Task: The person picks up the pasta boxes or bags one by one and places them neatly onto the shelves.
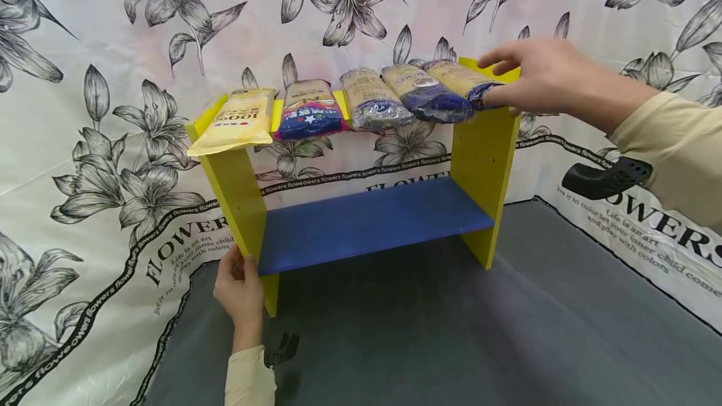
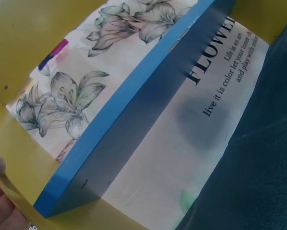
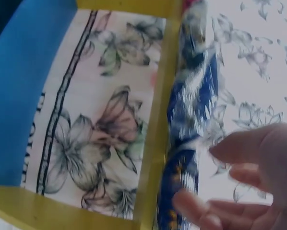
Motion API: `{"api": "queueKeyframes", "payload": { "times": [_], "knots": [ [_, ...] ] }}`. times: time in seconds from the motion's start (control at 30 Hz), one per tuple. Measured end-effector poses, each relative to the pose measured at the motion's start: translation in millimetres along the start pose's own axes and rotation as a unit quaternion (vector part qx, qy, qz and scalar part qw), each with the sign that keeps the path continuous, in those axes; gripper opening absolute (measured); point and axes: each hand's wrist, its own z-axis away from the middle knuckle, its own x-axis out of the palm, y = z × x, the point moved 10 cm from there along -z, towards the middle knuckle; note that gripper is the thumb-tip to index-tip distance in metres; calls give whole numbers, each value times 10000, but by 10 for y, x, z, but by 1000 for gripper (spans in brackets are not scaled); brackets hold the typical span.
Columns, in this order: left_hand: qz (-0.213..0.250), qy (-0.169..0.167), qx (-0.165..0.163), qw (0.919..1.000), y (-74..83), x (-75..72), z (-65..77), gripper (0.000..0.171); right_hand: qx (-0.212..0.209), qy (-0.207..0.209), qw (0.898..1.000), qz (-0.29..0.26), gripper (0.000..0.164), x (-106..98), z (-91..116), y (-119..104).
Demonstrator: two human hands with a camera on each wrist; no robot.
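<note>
My left hand (image 1: 241, 284) holds the front edge of the left side panel of a yellow and blue shelf unit (image 1: 231, 196), thumb and fingers on either side, low down by the blue shelf board (image 1: 366, 221). Up at the top right, my right hand (image 1: 544, 77) touches the near end of the rightmost plastic pack (image 1: 459, 77), its fingers loosely spread. That pack is yellow with a dark blue end; in the right wrist view the fingers (image 3: 196, 211) lie against its blue wrapper (image 3: 174, 177). The left wrist view shows only part of the left hand (image 2: 4, 206).
Several more packs lie in a row on top: a cream one (image 1: 242, 114), a blue and pink one (image 1: 311, 111), a clear-wrapped one (image 1: 375, 102) and a yellow-blue one (image 1: 429, 93). A grey cloth (image 1: 395, 331) lies beneath, with a flower-printed curtain (image 1: 350, 11) behind.
</note>
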Motion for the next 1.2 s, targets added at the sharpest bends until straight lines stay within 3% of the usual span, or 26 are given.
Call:
{"api": "queueKeyframes", "payload": {
  "times": [0.1,0.27,0.47,0.6,1.03,1.13,1.2],
  "knots": [
    [23,24,-39,10000,3,-5,-20,32,-518,118,9986,54,71,35,30,-261],
    [8,-64,-218,9997,-37,12,10,34,-1444,219,9866,723,69,226,79,-659],
    [-1,-156,-226,9996,-31,43,46,34,-2008,1091,9655,1250,53,296,158,-777],
    [36,-182,-144,9997,-8,57,40,34,-2199,1510,9547,1316,45,282,214,-784],
    [99,-31,15,9999,18,15,-9,32,-2336,1991,9418,1373,42,287,150,-903],
    [52,-9,-27,10000,-1,3,-5,33,-2307,1891,9448,1355,43,296,131,-918],
    [42,9,-41,10000,-7,-6,-1,32,-2194,1579,9541,1290,49,306,109,-901]
  ]
}}
